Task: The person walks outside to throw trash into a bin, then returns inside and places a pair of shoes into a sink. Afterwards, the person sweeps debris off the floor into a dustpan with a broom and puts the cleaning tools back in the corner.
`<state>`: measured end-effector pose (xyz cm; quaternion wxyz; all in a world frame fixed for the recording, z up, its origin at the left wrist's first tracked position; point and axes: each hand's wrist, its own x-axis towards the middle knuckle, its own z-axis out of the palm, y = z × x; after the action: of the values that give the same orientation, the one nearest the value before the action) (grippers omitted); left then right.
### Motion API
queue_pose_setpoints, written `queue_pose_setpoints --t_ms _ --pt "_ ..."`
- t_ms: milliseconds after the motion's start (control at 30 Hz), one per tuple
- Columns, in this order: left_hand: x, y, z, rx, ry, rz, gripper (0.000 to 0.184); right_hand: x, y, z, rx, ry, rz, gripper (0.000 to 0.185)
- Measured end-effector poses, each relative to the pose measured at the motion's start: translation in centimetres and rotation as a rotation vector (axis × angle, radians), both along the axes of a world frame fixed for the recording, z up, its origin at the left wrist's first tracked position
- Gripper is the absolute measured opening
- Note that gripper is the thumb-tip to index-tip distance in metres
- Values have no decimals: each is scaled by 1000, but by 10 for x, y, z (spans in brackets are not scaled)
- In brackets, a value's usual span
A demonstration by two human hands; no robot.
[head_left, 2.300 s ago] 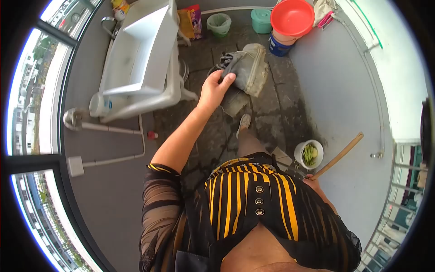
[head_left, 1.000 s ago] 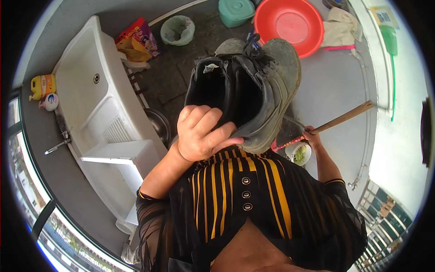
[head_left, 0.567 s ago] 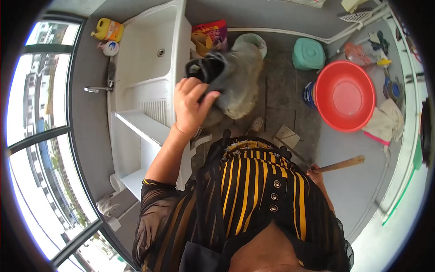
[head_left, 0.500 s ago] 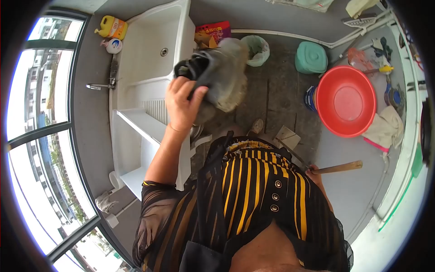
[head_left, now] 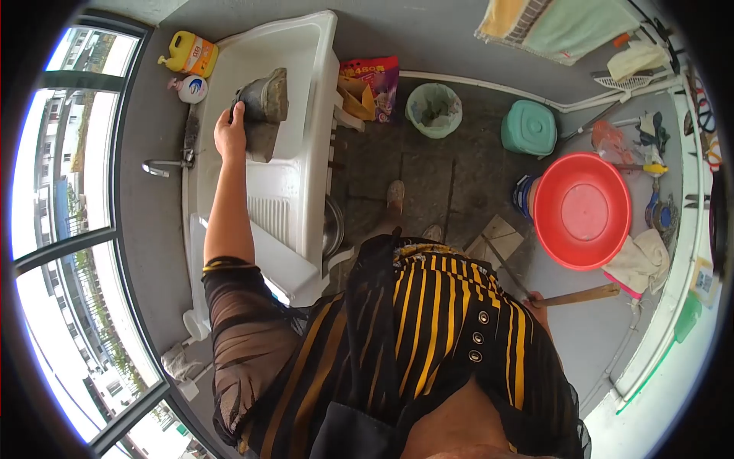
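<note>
My left hand (head_left: 229,136) is closed on the upper end of dark, mud-stained rubber boots (head_left: 267,93). They are held over the white sink (head_left: 312,115), inside its basin, soles pointing away from the hand. Down at my right side, my right hand (head_left: 538,307) is wrapped round a wooden-handled tool (head_left: 585,295), partly hidden by my clothes. A thin dark shaft runs from the handle across a pale square plate (head_left: 501,243); I cannot tell whether the two are joined.
A faucet (head_left: 160,167) and a yellow jug (head_left: 188,53) are beside the sink. A bin with a plastic liner (head_left: 433,111), a teal lidded bucket (head_left: 529,128) and a red basin (head_left: 582,210) stand to the right. A ribbed washboard (head_left: 267,218) forms part of the sink.
My left hand has carried the boots leftward from above the floor to over the sink basin. The right hand still holds the wooden-handled tool in nearly the same place.
</note>
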<state>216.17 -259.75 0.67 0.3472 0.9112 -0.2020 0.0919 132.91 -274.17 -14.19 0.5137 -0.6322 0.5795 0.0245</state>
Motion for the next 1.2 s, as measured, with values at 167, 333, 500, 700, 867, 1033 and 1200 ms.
queue_pose_setpoints --t_ms 167,333,500,700,867,1033,1200 --pt "92 -22 -78 230 139 280 48 48 -21 43 87 -70 -222 21" --pt "137 -45 -142 420 96 418 40 65 -34 58 63 5 -280 22" --pt "136 -72 -178 496 114 478 35 83 -39 72 68 11 -253 21" --pt "105 -109 -220 424 536 372 32 117 -53 77 84 39 -152 21" --pt "51 -132 -190 92 163 338 25 109 -50 47 -16 103 80 20" --pt "-117 -184 -85 -268 30 -536 14 159 -40 61 -74 131 232 18" --pt "-362 -165 -116 214 553 -1424 47 147 -34 37 -357 -89 395 20"
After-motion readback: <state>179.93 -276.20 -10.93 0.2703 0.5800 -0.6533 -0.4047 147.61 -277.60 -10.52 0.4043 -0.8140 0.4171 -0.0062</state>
